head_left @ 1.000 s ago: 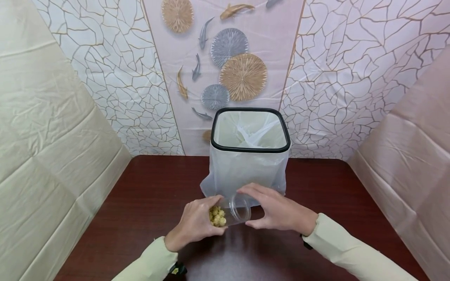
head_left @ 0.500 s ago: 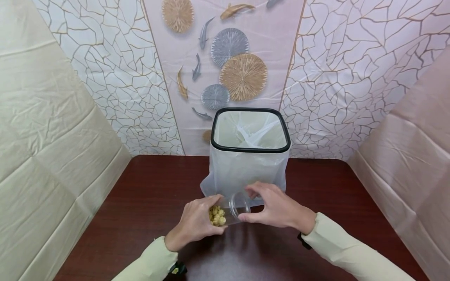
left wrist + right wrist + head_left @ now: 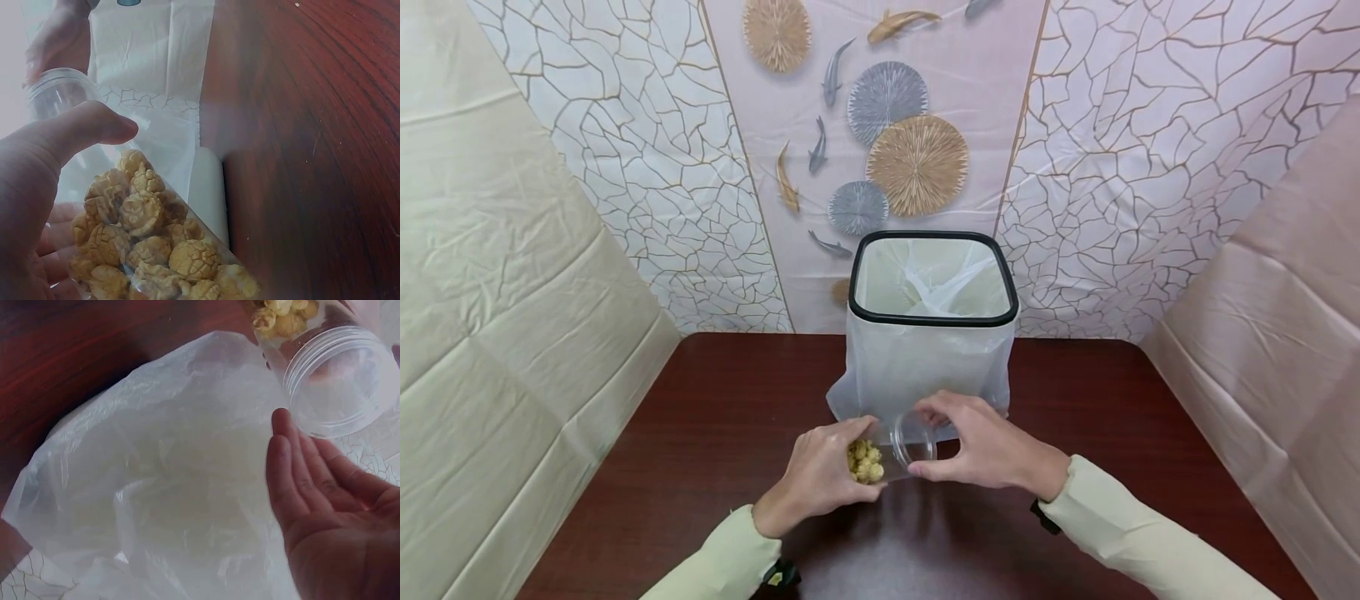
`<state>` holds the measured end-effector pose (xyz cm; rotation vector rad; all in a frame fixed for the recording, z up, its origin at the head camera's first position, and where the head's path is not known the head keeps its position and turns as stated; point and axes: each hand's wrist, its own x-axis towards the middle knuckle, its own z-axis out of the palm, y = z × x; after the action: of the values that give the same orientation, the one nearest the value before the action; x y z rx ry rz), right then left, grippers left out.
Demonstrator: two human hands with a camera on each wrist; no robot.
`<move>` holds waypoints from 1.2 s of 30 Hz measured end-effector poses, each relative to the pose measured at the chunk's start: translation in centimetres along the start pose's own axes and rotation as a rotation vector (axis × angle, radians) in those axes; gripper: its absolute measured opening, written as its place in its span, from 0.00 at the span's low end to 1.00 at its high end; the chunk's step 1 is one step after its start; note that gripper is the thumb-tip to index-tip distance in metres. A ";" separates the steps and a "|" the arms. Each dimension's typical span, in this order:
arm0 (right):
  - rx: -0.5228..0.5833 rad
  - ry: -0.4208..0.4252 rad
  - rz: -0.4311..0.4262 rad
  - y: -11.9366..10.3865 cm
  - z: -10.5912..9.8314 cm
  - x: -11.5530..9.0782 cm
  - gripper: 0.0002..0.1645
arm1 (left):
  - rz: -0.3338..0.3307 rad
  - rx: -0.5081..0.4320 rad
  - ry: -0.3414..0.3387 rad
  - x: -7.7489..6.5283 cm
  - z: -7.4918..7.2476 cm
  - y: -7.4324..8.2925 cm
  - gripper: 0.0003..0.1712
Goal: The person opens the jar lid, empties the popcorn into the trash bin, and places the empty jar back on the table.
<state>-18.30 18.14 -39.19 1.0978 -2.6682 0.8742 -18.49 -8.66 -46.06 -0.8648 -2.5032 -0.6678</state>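
Observation:
A clear plastic jar lies tilted on its side above the table, its clear lid pointing right. Caramel popcorn is gathered toward the base end. My left hand grips the jar around that end, thumb across its wall in the left wrist view. At the other end, my right hand holds the lid's rim between thumb and fingers. In the right wrist view the fingers reach along the lid's edge, and the thumb is mostly hidden.
Behind the hands stands a white bin with a black rim, lined with a translucent plastic bag that hangs over its outside. The dark red wooden table ends at a patterned backdrop, with cloth walls at both sides.
My right hand was spread wide at the lid, then its fingers and thumb closed in around the rim. My left hand and the jar have stayed nearly still.

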 end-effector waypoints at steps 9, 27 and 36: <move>-0.112 -0.031 -0.255 0.3 -1.0 -0.2 0.47 | 0.009 -0.014 -0.001 0.1 -0.1 0.2 0.46; -0.051 -0.004 0.075 -0.7 -0.5 -0.4 0.40 | 0.025 -0.008 0.022 0.1 0.0 0.3 0.44; -0.066 -0.001 -0.005 -0.7 -0.5 0.0 0.38 | 0.052 0.016 0.040 0.4 -0.4 0.0 0.44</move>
<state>-17.86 18.02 -38.44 1.0896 -2.6730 0.7785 -18.69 -8.66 -45.52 -0.8982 -2.4385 -0.6407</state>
